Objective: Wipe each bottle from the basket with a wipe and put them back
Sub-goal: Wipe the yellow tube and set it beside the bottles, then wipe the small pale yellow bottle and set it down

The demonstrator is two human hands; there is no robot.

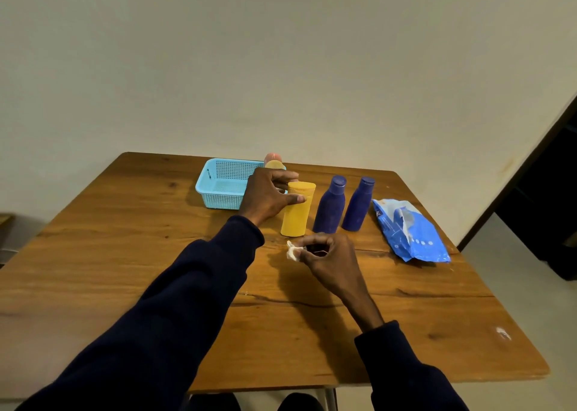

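left fingers around yellow bottle

Setting: plain domestic room, probably a home. Evidence: wooden counter with a cracked top, standing by a bare off-white wall. Dark doorway at right, pale floor below it. Household goods on top: toiletry-type bottles, a blue plastic basket, a soft pack of wipes.

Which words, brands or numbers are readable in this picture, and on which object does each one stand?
None can be read.
wipes pack: white print, too blurred.
basket: small dark mark on its left wall, too small.
yellow bottle: no label visible.
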